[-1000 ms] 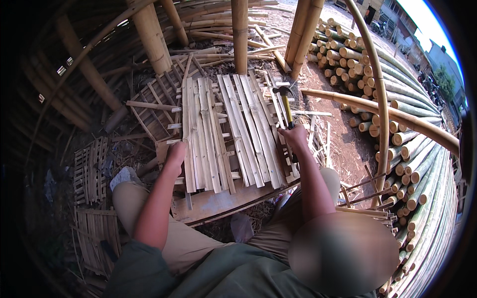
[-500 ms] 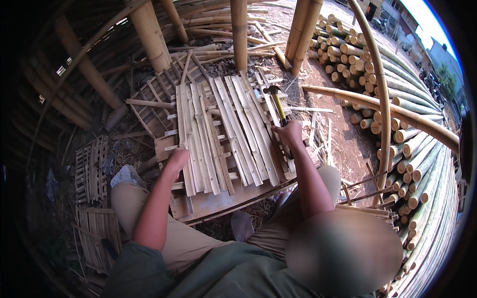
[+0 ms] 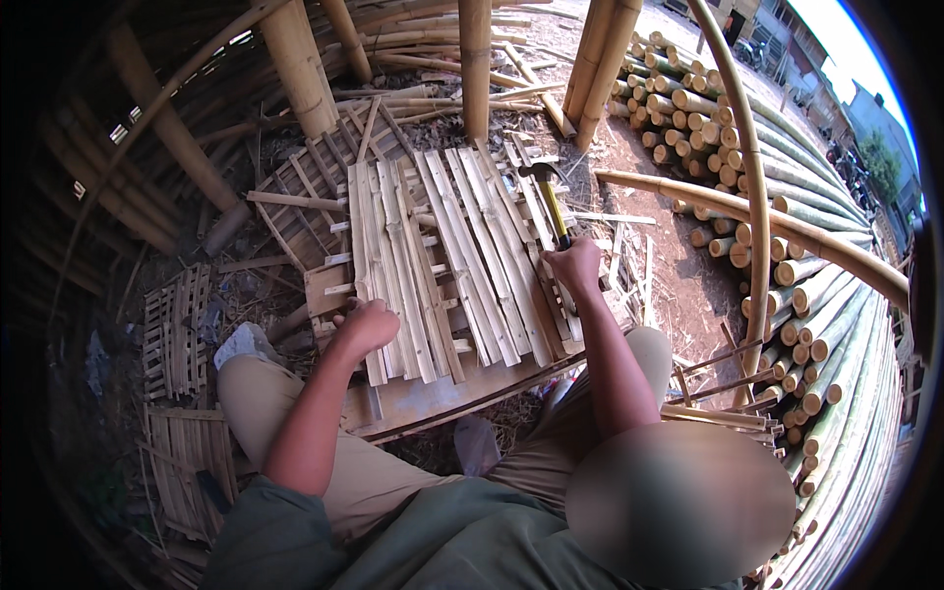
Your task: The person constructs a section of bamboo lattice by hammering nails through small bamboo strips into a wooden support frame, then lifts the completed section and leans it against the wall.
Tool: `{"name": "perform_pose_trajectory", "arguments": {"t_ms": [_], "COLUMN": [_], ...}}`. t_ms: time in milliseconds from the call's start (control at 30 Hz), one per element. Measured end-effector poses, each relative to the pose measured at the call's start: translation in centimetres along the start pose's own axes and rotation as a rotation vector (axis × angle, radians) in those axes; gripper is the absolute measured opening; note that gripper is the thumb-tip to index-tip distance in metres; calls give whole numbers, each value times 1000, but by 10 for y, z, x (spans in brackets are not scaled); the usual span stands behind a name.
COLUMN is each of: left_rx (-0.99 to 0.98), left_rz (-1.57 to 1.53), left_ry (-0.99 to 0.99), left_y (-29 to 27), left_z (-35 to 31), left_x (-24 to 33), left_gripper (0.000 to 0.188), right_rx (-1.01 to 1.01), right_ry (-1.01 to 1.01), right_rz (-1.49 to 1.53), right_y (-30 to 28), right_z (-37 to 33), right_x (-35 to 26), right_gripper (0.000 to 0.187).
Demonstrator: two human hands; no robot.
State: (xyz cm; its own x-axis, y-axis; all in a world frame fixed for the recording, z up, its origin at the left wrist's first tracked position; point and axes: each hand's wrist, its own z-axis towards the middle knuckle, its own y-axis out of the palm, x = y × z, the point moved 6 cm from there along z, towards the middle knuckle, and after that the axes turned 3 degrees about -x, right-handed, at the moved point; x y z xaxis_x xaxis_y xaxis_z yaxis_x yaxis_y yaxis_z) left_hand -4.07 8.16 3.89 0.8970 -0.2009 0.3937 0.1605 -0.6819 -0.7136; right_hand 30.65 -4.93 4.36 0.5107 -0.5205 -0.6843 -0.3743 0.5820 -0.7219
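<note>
A claw hammer (image 3: 554, 211) with a dark head and a yellow and black handle is gripped in my right hand (image 3: 573, 264), at the right edge of the slatted panel. Its head points away from me. My left hand (image 3: 367, 326) is closed over the near left part of the panel; whatever its fingers hold, if anything, is hidden. The panel is made of pale split-bamboo slats (image 3: 479, 261) running away from me, with crosspieces underneath whose ends stick out at the left. A wider gap separates the slats into two groups. A wooden board (image 3: 433, 398) lies beneath them.
Upright bamboo posts (image 3: 474, 74) stand beyond the board. To the right are a large stack of cut bamboo poles (image 3: 821, 295) and a slanting bamboo rail (image 3: 688, 197). Smaller slatted panels (image 3: 177, 320) lie at the left. A plastic bag (image 3: 478, 444) sits between my legs.
My left hand has shifted right from the panel's left edge, over the slats. The hammer and my right hand have moved only slightly.
</note>
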Motion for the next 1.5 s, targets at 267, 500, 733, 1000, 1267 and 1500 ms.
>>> {"name": "perform_pose_trajectory", "arguments": {"t_ms": [267,500,733,1000,1267,1500], "left_rx": [-4,-16,-18,3,49,41], "left_rz": [25,29,47,46,57,103], "left_ry": [5,14,31,36,-19,-23], "left_y": [5,6,4,1,6,6], "left_z": [4,8,2,-3,3,6], "left_x": [5,3,8,14,10,6], "left_gripper": [51,53,55,55,43,44], "right_rx": [23,3,65,46,11,1], "right_ry": [-35,-9,-55,-107,-158,-151], "right_rz": [-46,15,8,52,-18,-12], "right_y": [15,19,4,1,6,4], "right_z": [5,5,-1,-5,-3,-7], "right_x": [14,14,2,-1,-4,-10], "right_gripper": [23,14,20,26,26,27]}}
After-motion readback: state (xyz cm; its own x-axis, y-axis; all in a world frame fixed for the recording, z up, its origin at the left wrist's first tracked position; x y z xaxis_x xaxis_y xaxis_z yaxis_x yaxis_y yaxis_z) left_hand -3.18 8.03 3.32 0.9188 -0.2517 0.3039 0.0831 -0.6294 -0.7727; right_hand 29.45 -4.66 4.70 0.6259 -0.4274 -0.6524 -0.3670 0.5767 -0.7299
